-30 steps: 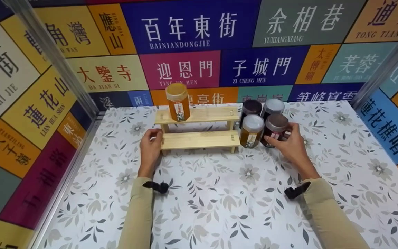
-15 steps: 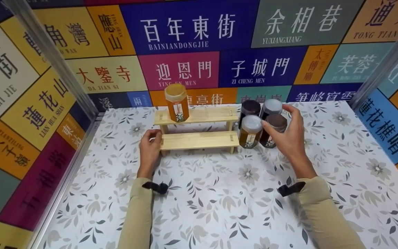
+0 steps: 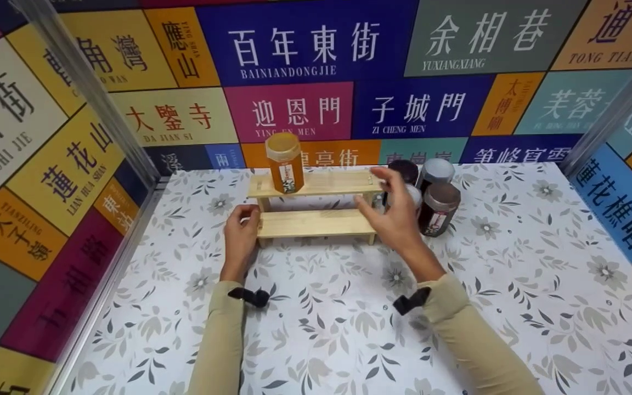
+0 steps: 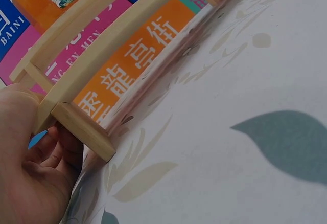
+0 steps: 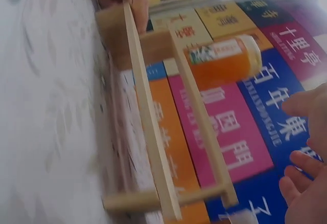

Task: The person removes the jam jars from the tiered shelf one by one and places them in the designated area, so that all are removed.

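A two-step wooden rack (image 3: pixel 316 223) stands on the table. My left hand (image 3: pixel 241 236) grips its left end, with the thumb over the lower board and fingers curled beneath, as the left wrist view shows. A honey jar (image 3: pixel 286 167) with amber contents and a pale lid stands upright on the upper step, towards the left. My right hand (image 3: pixel 398 219) is near the rack's right end with fingers spread, holding nothing. Behind and beside it stand a dark jar (image 3: pixel 439 211), a white-lidded dark jar (image 3: pixel 438 174), another dark jar (image 3: pixel 404 171), and a white-lidded jar mostly hidden by that hand.
The table has a white leaf-patterned cover (image 3: pixel 321 318). A wall of coloured street-name panels (image 3: pixel 308 44) rises behind it, with more panels on both sides. Clear corner strips (image 3: pixel 94 93) join the walls.
My right hand has left the front dark jar, first rising over the jars, then moving left to the rack's right end. The left hand and the honey jar have stayed in place.
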The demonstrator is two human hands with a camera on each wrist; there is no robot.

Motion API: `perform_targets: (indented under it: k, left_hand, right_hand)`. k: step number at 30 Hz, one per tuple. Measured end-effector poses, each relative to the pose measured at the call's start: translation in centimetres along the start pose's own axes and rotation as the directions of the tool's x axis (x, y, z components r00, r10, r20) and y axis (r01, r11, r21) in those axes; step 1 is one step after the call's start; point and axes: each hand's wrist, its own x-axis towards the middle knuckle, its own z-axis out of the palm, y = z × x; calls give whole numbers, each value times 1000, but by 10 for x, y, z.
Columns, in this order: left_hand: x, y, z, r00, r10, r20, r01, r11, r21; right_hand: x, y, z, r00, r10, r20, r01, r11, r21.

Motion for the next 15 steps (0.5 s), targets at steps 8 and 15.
perform_targets:
  k: [8, 15]
  left_hand:
    - [2, -3, 1, 1000, -1, -5, 1, 1000, -8]
    - [0, -1, 1, 1000, -12, -6, 12, 1000, -10]
  right_hand:
    - [9, -3, 55, 978, 70, 196, -103, 981, 163]
    - [22, -5, 83, 951, 128, 282, -186, 964, 190]
